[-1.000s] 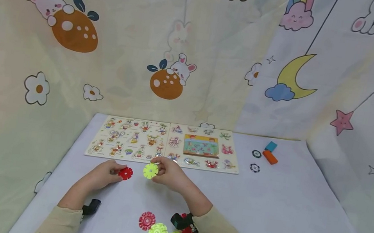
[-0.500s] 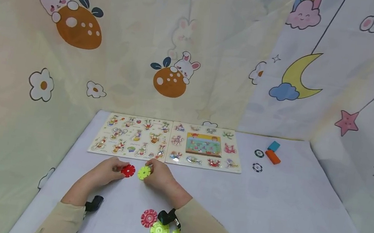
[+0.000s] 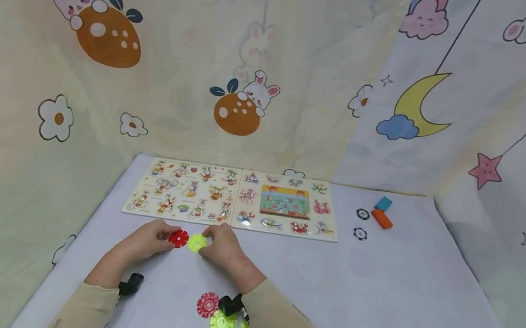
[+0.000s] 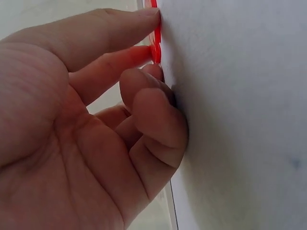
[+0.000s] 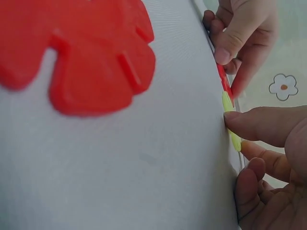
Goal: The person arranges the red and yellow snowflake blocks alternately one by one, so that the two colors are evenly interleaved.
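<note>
My left hand (image 3: 145, 242) pinches a red slotted snowflake disc (image 3: 179, 239) at its left edge; in the left wrist view the red disc (image 4: 157, 38) sits between thumb and finger. My right hand (image 3: 226, 250) pinches a yellow-green snowflake disc (image 3: 196, 243) by its right edge. The two discs lie edge to edge, low over the cloth. Seen from the right wrist, the yellow-green disc (image 5: 233, 129) meets the red one (image 5: 224, 81); whether their slots interlock cannot be told.
Nearer me lie a red disc (image 3: 208, 305) and yellow-green discs (image 3: 222, 325), partly under my right forearm. Two picture puzzle boards (image 3: 181, 192) stand behind my hands. Farther right are an orange block (image 3: 382, 219), a blue block (image 3: 383, 204) and two round chips (image 3: 360, 234).
My right hand has moved left with the yellow-green disc, closing the gap to the red one. The left hand has barely shifted. My right forearm now covers more of the loose discs.
</note>
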Tool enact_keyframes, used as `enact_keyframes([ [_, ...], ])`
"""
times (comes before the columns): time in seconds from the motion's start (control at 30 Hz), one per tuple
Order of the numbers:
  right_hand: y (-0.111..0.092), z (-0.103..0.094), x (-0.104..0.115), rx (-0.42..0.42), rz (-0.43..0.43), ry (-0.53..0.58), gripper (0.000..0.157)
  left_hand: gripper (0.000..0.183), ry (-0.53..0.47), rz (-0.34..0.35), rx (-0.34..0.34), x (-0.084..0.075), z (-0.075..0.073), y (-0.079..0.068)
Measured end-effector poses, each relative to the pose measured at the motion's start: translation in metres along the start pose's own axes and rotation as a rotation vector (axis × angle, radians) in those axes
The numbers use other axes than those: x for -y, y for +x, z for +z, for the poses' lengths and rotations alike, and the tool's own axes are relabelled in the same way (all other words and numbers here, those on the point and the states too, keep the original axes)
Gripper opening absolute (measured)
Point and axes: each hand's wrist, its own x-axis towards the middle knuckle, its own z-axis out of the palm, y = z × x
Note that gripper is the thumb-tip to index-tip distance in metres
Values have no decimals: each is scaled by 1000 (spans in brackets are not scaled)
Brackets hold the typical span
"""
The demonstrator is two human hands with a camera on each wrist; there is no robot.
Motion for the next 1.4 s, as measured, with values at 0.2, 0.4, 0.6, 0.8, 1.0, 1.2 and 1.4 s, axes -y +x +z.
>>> enact_keyframes([
  [0.2, -4, 1, -5, -1, 12, -8, 38, 54, 4, 19, 4, -7, 7, 0],
  [0.4, -4, 6, -8, -1, -3, -19, 37, 50, 19, 52, 22, -22, 18, 8],
  [0.6, -3, 3, -5, 19, -48, -36, 39, 45, 18, 121, 40, -27, 28, 16],
  [0.8, -20, -13, -1, 47, -78, -71, 41, 41, 10, 95, 29, -28, 27, 14],
  [1.0, -51, -30, 6, 133, -118, -56, 37, 42, -8, 87, 31, -31, 24, 15],
  [1.2, -85, -34, 7, 242, -139, -85, 35, 42, -27, 106, 30, -33, 24, 14],
  [1.4, -114, -19, -2, 246, -111, -248, 37, 43, -29, 116, 39, -36, 22, 14],
])
